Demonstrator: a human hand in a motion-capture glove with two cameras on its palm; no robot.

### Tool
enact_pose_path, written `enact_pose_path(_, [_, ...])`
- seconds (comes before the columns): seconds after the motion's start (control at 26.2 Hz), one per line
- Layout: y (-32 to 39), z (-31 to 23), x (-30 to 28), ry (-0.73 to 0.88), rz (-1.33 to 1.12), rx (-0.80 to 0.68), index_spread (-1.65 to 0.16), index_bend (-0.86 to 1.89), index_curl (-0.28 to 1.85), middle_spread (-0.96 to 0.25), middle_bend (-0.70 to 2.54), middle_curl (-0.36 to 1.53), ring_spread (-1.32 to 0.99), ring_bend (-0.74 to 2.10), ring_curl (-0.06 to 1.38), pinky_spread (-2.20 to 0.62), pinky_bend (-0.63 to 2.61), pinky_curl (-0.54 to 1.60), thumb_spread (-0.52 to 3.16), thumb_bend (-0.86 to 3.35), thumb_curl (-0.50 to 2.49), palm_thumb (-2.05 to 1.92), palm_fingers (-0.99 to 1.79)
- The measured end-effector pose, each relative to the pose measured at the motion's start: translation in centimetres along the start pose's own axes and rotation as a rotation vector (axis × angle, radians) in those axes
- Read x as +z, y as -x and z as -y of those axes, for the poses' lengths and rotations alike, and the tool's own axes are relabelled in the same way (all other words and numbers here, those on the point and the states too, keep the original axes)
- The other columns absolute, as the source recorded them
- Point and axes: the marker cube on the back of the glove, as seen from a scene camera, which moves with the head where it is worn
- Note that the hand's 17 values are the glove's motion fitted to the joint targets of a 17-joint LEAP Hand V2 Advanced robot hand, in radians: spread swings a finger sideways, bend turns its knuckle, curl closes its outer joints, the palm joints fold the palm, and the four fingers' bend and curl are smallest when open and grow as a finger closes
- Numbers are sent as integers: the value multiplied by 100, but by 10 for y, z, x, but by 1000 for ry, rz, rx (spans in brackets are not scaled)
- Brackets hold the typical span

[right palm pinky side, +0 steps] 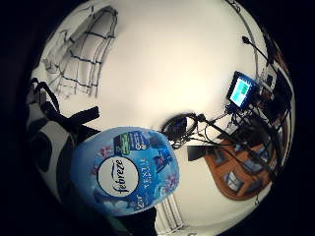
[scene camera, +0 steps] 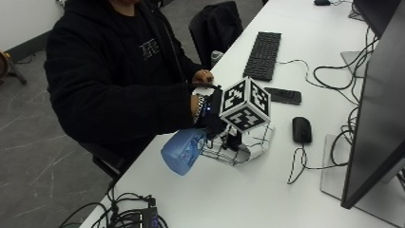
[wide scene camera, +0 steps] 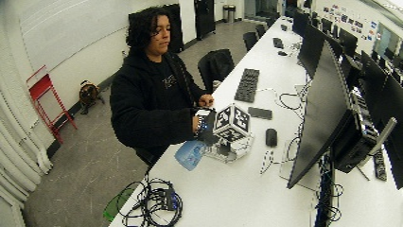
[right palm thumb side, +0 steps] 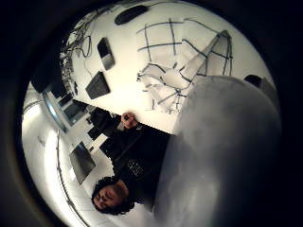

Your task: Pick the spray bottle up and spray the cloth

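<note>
The hand (scene camera: 212,118) grasps the tilted bottle (scene camera: 182,151), the cloth (scene camera: 250,145) just beyond near the bench's front edge.

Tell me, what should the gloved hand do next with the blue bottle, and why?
Probably squeeze the trigger now. The black-gloved right hand holds the blue plastic spray bottle tipped above the white table, with its top end toward the white cloth with dark grid lines lying just beside it. The nozzle itself is hidden, so first check that it faces the cloth.
</note>
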Motion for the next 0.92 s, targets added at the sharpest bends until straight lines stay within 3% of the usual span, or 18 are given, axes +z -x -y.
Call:
enact_pose_path(0.53, [19,40,82,282,-252,69,-28,37,57,-20,68,56,-23,76,49,-30,46,41,27,-3,78,94,139])
enact_pose_path(0.72, [34,53,40,168,-198,48,-28,36,57,-20,68,56,-23,76,49,-30,47,41,27,-3,78,94,139])
enact_pose_path(0.92, [56,9,12,-31,-120,-134,-28,35,57,-20,68,56,-23,76,49,-30,47,41,28,-3,79,93,139])
